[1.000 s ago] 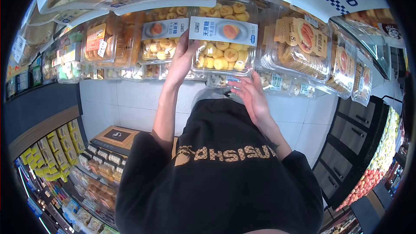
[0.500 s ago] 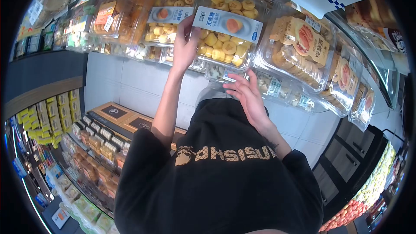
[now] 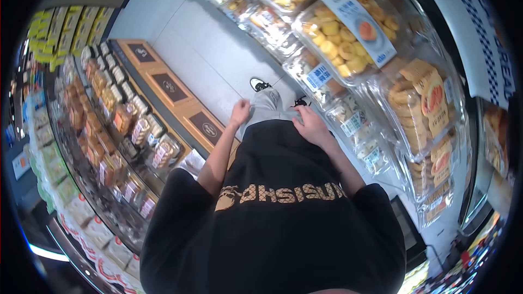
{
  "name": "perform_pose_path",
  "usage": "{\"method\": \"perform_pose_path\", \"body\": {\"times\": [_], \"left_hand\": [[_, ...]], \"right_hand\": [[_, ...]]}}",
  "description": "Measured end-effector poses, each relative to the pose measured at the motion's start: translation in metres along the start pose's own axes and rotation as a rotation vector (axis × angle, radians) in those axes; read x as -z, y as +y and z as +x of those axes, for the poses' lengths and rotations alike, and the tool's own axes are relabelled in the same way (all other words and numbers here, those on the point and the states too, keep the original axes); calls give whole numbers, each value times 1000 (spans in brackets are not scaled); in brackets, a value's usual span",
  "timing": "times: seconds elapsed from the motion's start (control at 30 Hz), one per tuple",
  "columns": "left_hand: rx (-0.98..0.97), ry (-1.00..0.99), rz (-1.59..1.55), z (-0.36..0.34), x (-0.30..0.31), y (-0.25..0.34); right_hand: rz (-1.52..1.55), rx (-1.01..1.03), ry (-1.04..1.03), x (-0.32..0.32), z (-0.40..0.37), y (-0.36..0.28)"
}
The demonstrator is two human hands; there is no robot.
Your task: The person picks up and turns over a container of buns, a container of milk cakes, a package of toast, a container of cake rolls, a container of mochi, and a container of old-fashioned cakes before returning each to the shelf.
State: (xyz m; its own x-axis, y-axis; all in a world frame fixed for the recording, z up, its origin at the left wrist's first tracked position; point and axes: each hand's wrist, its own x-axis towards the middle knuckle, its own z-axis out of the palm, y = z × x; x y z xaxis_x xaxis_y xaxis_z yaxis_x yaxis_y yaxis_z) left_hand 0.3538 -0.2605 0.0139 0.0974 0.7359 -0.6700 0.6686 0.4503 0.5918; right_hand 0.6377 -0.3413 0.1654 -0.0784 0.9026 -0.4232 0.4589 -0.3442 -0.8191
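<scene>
My left hand (image 3: 240,113) hangs beside the grey trousers (image 3: 265,107), its fingers curled in and nothing visible in them. My right hand (image 3: 310,125) is at the hem of the black shirt (image 3: 283,158), fingers slightly apart and holding nothing. Up and to the right of it, a clear box of yellow pastries (image 3: 348,35) with a blue and white label rests on the display, touched by neither hand. Below that box lies a clear pack of round biscuits (image 3: 417,106) with a tan label.
A shelf of packaged baked goods (image 3: 122,114) with a wooden front (image 3: 171,87) stands on the left. Yellow packs (image 3: 68,30) fill a rack at the upper left. Small clear packs (image 3: 354,122) line the right display's edge. Grey floor tiles (image 3: 204,41) run between the displays.
My left hand has let go of the pastry box and dropped beside my trousers. The view has turned, so the right display now slants down the right side and more of the left shelf shows.
</scene>
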Motion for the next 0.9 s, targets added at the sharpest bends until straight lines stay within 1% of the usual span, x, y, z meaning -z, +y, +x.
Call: {"method": "perform_pose_path", "body": {"times": [0.03,0.07,0.1,0.13,0.17,0.2,0.23,0.27,0.3,0.33,0.37,0.43,0.47,0.5,0.57,0.6,0.63,0.7,0.73,0.77,0.8,0.83,0.87,0.9], "left_hand": [[60,36,149,-13,-5,-44],[215,314,3,-24,-21,-90],[530,262,-120,-55,-7,-73],[547,281,-149,-68,-6,-76],[591,192,-209,-80,-5,-81],[630,104,-270,-88,-3,-87],[665,17,-330,-91,-2,-101],[611,135,-192,-89,-10,-117],[630,157,-225,-87,-12,-125],[553,236,-257,-82,-12,-131],[478,316,-292,-77,-12,-137],[414,438,-463,-51,-17,-179],[480,226,-567,-49,9,-170],[484,258,-618,-31,13,-184],[563,351,-239,-4,19,-210],[514,303,-324,-20,52,-182],[532,320,-356,-20,65,-180],[652,242,-462,-12,90,-183],[641,230,-372,-11,103,-181],[654,241,-401,-11,114,-178],[628,319,-657,-8,121,-180],[595,396,-909,-12,134,-172],[578,448,-1078,-15,146,-162],[588,461,-1096,-12,155,-158]], "right_hand": [[-336,92,-18,0,3,0],[-351,85,-97,0,8,-1],[-367,110,-123,0,16,-4],[-342,101,-184,-2,24,-8],[-319,90,-250,-4,32,-12],[-300,94,-240,-12,43,-11],[-313,117,-272,-20,56,-12],[-314,103,-310,-27,68,-12],[-320,90,-345,-33,81,-15],[-399,80,-427,-36,97,-22],[-428,103,-460,-42,112,-28],[-559,-37,-855,-56,144,-36],[-481,-13,-880,-65,155,-39],[-529,13,-908,-75,169,-47],[-505,-128,-968,-101,196,-58],[-467,-164,-961,-114,213,-49],[-495,-153,-989,-127,231,-37],[-764,-18,-788,-147,264,-22],[-827,8,-722,-151,273,-25],[-849,22,-743,-157,285,-28],[-788,-37,-645,-163,296,-27],[-725,-98,-548,-169,303,-41],[-686,-109,-544,-174,316,-56],[-701,-98,-562,-180,330,-77]]}}
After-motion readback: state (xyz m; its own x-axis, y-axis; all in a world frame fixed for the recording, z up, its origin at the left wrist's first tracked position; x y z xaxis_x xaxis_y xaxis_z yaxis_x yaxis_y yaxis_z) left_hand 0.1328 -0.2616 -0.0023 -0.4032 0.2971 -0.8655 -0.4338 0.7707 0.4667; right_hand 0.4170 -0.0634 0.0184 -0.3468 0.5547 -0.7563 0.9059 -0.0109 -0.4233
